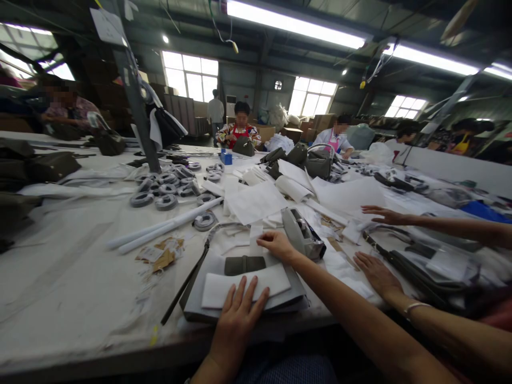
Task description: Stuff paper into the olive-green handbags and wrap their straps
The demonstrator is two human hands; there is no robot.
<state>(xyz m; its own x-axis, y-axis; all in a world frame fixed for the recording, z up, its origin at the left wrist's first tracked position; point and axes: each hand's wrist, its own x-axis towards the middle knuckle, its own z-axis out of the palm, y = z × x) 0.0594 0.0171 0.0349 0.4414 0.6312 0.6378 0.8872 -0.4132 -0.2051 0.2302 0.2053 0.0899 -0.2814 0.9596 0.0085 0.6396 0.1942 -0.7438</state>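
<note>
My left hand [240, 314] lies flat with spread fingers on a folded white foam sheet [256, 285]. Under that sheet is a dark olive handbag [200, 309], laid flat at the table's front edge and partly covered in pale wrapping. A dark flap or small pouch [234, 265] shows just above the foam. The bag's thin strap [186, 285] trails off to the left. Beyond the bag, my right hand [278, 245] has its fingertips pinched on a narrow white strip [256, 238]. Close to its right stands a grey tape dispenser [300, 232].
A co-worker's hands [378, 274] reach over another dark bag [416, 272] at right. Grey rings of wrapped cord or strap [166, 201], white rolls [172, 226] and brown paper tags [164, 253] lie left. White sheets [256, 201] and bags are heaped ahead; a post [138, 96] rises behind the rings.
</note>
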